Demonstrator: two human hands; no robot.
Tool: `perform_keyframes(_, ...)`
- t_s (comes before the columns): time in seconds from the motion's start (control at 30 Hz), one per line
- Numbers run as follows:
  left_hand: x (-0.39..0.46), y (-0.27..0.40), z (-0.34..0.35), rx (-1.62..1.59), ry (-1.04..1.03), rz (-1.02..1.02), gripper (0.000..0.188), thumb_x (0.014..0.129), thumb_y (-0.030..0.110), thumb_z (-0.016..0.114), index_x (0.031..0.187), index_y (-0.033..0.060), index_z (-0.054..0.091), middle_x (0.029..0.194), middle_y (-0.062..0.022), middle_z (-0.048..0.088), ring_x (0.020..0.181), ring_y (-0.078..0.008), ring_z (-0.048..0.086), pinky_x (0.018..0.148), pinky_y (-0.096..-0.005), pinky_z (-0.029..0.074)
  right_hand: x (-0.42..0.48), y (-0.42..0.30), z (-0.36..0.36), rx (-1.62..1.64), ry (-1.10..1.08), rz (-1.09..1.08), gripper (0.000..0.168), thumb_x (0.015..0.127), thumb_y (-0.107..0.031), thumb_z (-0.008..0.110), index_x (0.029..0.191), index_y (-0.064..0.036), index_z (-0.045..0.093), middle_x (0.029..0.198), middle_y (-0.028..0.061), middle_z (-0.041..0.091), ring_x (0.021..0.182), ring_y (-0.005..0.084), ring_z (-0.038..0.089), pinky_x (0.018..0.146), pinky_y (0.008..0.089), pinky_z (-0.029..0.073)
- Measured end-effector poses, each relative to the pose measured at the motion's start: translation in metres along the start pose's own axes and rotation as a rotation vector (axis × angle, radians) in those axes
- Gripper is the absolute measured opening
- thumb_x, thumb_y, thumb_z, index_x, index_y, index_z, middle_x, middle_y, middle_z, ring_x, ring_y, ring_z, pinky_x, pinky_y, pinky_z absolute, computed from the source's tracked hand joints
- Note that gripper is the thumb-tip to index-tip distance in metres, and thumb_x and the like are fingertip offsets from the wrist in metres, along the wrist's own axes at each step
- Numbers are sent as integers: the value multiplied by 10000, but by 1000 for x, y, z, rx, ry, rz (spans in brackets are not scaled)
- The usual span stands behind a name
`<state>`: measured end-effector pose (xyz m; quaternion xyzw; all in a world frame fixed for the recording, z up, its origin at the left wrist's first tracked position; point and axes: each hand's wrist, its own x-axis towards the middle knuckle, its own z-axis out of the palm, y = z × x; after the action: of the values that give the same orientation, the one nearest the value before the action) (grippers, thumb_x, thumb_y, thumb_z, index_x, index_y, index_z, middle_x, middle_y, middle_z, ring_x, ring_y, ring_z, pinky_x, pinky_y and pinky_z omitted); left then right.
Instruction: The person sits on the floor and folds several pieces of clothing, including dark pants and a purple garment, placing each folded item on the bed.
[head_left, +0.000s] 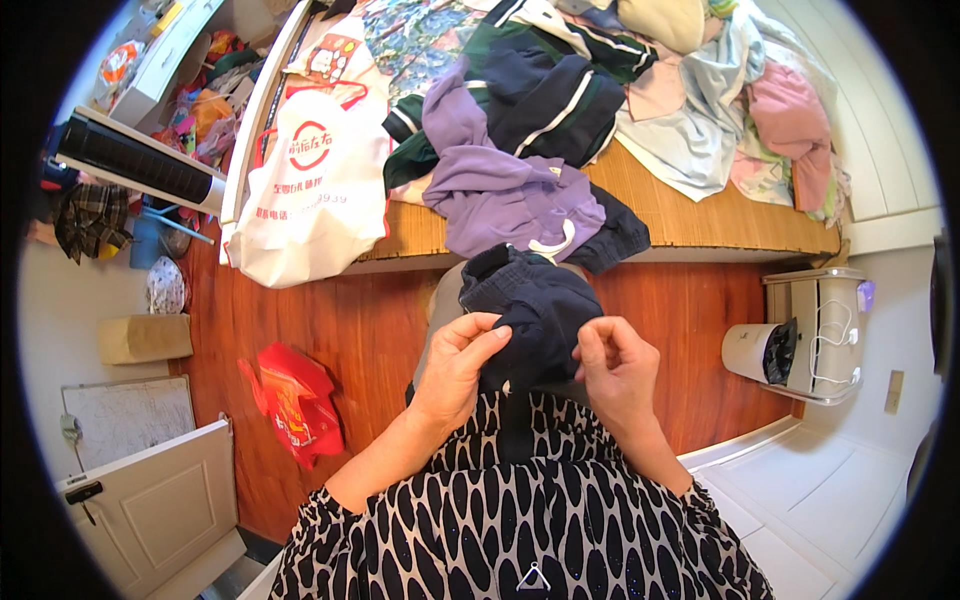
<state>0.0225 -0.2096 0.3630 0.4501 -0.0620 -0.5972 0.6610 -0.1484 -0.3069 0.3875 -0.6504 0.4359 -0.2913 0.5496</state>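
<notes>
A dark navy garment with a gathered elastic waistband (551, 304) lies over my lap. My left hand (457, 364) pinches its cloth between thumb and fingers. At the garment's right edge is my right hand (619, 367), thumb and fingertips close together; whether cloth is between them cannot be told. Beyond the garment, a purple hooded sweatshirt (510, 195) with a white drawstring hangs at the bed edge, a dark garment (615, 229) partly under it. Behind it lies a dark navy and green jacket with white stripes (540, 97).
A white shopping bag with red print (315, 187) stands on the bed's left edge. Pink clothing (791, 112) and light blue cloth (697, 112) lie at the right. A red plastic bag (300, 405) is on the wooden floor, a white bin (750, 352) at the right.
</notes>
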Motion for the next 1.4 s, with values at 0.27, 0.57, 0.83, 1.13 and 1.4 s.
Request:
perform_keyframes(0.27, -3, -6, 5, 5, 49, -25, 87, 957, 92, 679, 1006, 23, 697, 930, -20, 714, 808, -85, 658, 762, -241, 532, 3, 6, 19, 295, -208, 286, 90, 954, -8, 614, 932, 13, 699, 715, 12, 668, 546, 31, 564, 474, 188, 419)
perform_keyframes(0.57, 7, -6, 5, -237, 152, -189, 94, 1007, 171, 630, 966, 89, 652, 909, -5, 697, 824, -99, 672, 752, -276, 540, -10, 29, 17, 279, -195, -49, 133, 941, 64, 568, 1004, 46, 684, 850, -5, 607, 666, 29, 567, 579, 183, 432)
perform_keyframes(0.83, 13, -5, 6, -306, 19, -171, 174, 1044, 188, 586, 1104, 33, 640, 1082, -100, 735, 980, -198, 723, 897, -344, 580, 2, 40, 5, 596, -256, 279, 170, 1019, -77, 545, 1075, 35, 660, 800, 94, 697, 620, 118, 635, 590, 247, 543)
perform_keyframes(1.13, 49, -24, 94, 290, -264, -100, 295, 1078, 221, 558, 1290, 19, 598, 1129, -49, 677, 1011, -131, 666, 932, -305, 539, 28, 48, -44, 484, -17, 240, 272, 1030, -265, 646, 1088, -1, 607, 843, 51, 638, 602, 95, 601, 477, 241, 535)
perform_keyframes(1.4, 90, -52, 116, 1605, -565, 907, 549, 847, 260, 800, 1338, 95, 618, 1061, -111, 702, 1112, -298, 644, 1054, -428, 447, 19, 90, -111, 877, 336, 395, 336, 1039, -378, 630, 980, -48, 616, 727, 23, 631, 419, 64, 460, 340, 233, 364)
